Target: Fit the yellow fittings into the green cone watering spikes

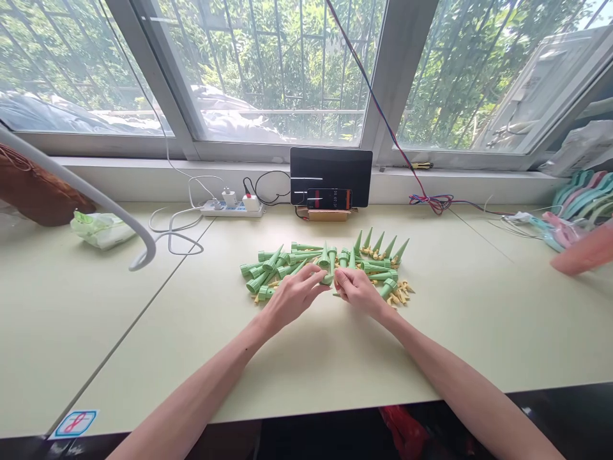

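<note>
Green tapered plastic spikes (272,259) lie in a loose heap around the middle of the tabletop, well in from its left and right edges. That pale cream-yellow tabletop (201,358) is the largest thing, a dark seam crossing its left part. Along its far edge a flat black tablet screen (331,167) leans upright behind a dark phone (330,199), with a white power strip (230,208) to the left.

Both bare hands meet at the heap's near side. The left hand (299,289) holds a green plastic piece (327,280) between thumb and fingers; the right hand (357,289) is drawn in narrow just beside it, its fingertips partly hidden, so I cannot tell whether they close on anything.

Several spikes stand point-up in a row at the heap's far right side. They look light, stiff and hollow, smooth on the taper but ribbed at the wide collar, so the collar should give the surest grip. Smallest are the mustard-yellow plastic pieces (403,289) scattered toward the right edge, likely best pinched by fingertips and prone to roll.
</note>
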Demonstrator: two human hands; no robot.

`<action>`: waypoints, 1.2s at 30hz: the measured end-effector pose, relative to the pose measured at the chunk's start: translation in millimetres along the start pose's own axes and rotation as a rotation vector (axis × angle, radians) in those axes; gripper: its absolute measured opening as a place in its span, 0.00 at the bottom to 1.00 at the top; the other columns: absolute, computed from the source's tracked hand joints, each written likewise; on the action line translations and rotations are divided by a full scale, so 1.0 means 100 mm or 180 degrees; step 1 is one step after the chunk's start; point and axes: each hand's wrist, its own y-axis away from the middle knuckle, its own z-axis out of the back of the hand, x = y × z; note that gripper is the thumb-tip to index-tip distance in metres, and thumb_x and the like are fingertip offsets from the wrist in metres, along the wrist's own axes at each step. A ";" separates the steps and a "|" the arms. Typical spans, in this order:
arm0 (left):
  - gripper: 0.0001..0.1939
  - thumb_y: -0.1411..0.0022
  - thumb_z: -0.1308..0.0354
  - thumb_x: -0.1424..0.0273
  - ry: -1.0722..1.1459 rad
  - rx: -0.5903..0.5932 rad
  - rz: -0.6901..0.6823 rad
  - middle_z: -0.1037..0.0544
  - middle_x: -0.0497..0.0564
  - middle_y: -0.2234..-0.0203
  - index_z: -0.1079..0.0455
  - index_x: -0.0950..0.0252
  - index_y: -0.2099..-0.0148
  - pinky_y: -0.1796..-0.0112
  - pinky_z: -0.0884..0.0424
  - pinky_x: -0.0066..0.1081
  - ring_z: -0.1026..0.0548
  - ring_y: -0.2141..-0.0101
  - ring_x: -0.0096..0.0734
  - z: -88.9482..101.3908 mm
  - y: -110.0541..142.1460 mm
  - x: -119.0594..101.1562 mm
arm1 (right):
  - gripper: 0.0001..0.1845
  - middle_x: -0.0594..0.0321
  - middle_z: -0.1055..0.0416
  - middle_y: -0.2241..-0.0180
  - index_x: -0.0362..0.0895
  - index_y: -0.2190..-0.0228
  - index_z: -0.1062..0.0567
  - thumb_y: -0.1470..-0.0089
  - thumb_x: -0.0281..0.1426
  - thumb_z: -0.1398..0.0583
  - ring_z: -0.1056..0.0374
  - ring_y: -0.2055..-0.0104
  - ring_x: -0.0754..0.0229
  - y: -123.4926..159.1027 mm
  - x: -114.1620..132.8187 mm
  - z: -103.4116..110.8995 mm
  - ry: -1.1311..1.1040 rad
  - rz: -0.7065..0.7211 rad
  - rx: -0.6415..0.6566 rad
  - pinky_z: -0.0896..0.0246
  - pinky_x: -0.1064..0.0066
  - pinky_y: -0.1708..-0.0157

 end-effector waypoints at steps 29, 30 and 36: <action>0.20 0.37 0.43 0.53 0.3951 0.1144 0.2331 0.32 0.45 0.84 0.33 0.68 0.65 0.79 0.40 0.25 0.38 0.85 0.19 0.11 -0.12 -0.10 | 0.18 0.68 0.39 0.79 0.44 0.75 0.36 0.34 0.35 0.51 0.48 0.79 0.66 0.03 -0.05 -0.03 0.0563 0.0838 -0.0407 0.51 0.74 0.76; 0.20 0.37 0.43 0.54 0.3847 0.1105 0.2321 0.32 0.45 0.84 0.33 0.68 0.65 0.79 0.41 0.24 0.38 0.84 0.19 0.11 -0.12 -0.11 | 0.18 0.68 0.39 0.79 0.44 0.75 0.36 0.34 0.36 0.51 0.48 0.79 0.66 0.03 -0.05 -0.03 0.0541 0.0802 -0.0396 0.51 0.74 0.76; 0.17 0.40 0.39 0.57 0.3164 0.0782 0.2178 0.30 0.45 0.80 0.31 0.67 0.63 0.82 0.40 0.23 0.33 0.82 0.22 0.06 -0.12 -0.14 | 0.20 0.70 0.45 0.83 0.45 0.77 0.37 0.34 0.38 0.51 0.49 0.81 0.66 0.03 -0.07 -0.03 0.0361 0.0532 -0.0332 0.51 0.73 0.77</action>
